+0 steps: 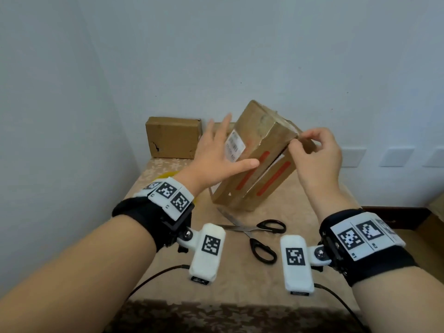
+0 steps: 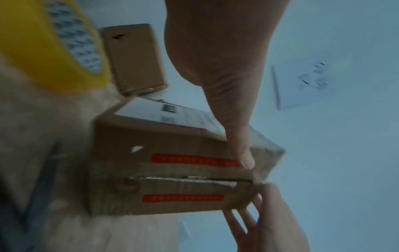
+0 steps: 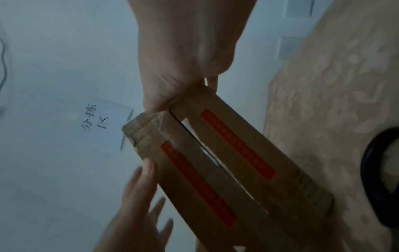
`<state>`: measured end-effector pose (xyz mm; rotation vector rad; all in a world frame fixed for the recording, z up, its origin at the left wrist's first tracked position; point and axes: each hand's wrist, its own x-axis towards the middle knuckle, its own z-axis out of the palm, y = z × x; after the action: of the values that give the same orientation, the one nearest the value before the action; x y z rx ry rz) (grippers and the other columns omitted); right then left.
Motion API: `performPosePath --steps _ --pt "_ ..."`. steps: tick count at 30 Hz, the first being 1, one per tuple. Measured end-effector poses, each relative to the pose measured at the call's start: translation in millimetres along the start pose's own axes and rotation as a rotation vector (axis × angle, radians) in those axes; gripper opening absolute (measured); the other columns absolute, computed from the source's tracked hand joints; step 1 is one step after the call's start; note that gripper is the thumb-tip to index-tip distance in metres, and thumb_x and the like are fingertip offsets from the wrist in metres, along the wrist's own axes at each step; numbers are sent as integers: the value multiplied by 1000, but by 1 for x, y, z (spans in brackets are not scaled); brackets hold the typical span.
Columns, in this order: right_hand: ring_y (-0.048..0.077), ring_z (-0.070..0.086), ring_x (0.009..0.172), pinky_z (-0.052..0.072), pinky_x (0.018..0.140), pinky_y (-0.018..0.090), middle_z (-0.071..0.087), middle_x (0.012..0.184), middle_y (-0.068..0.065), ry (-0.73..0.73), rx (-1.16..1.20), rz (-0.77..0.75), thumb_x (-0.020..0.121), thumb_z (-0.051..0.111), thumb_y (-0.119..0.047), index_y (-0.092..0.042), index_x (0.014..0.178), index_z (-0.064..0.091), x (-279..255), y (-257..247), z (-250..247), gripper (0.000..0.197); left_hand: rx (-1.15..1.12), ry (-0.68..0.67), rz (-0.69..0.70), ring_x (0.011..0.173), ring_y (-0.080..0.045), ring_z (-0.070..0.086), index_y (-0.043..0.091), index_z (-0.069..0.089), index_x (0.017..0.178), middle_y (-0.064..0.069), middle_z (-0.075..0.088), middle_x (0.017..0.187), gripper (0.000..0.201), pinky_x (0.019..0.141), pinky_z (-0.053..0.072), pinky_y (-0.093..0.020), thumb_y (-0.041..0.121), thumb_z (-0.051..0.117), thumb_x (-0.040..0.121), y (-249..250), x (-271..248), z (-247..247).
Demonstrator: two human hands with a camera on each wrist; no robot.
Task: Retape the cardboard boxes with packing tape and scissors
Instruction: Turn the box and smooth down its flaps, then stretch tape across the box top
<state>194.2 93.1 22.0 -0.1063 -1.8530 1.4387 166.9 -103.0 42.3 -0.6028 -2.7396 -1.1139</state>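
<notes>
Cardboard box point(image 1: 258, 155) tilts on its lower end on the table point(image 1: 300, 212), split seam toward me so I can work it. My left hand point(image 1: 213, 152), fingers spread flat, braces its labelled side; my right hand point(image 1: 314, 152) pinches the top corner, probably old tape. Scissors point(image 1: 259, 236) lie just nearer me, the tape roll point(image 2: 54, 46) left of the box.

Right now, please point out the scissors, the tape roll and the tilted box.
scissors point(image 1: 263, 249): head view, on a black handle loop.
tape roll point(image 2: 43, 56): left wrist view, on its yellow side.
tilted box point(image 1: 258, 138): head view, on its brown side face.
</notes>
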Motion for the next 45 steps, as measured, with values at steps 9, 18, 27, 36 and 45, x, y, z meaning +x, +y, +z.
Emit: performPosePath --steps 9,18,27,36,45 --pt "-10 50 99 50 89 32 55 107 -8 -279 20 -182 89 64 -11 -22 96 64 -9 -11 24 13 309 -223 -3 122 -28 40 48 41 98 -5 44 127 63 100 37 -43 76 58 44 20 45 -57" --pt "11 51 119 42 95 16 33 148 3 -310 84 229 95 58 -25 -26 151 17 -18 -10 41 69 56 -31 -129 93 -24 56 32 42 96 -11 52 112 52 67 43 -32 57 73 63 29 42 -93" --pt "7 59 103 49 87 27 55 120 -3 -116 251 405 89 66 -31 -22 136 29 -4 12 28 60 -764 165 -367 96 -15 61 21 37 111 -2 55 109 41 92 51 -38 49 57 88 -24 13 -32" --pt "13 65 82 54 70 33 62 102 -2 -190 -16 550 90 62 -32 -17 129 40 -7 51 23 47 -522 20 -515 100 -12 50 18 49 122 6 55 116 52 89 39 -30 60 42 92 -63 -8 41" --pt "29 50 117 43 100 47 41 139 12 -159 -416 455 87 54 -34 -18 140 30 -13 41 25 61 -167 -82 -316 84 -8 59 19 60 99 4 64 95 40 70 46 -21 56 49 91 -74 -16 16"
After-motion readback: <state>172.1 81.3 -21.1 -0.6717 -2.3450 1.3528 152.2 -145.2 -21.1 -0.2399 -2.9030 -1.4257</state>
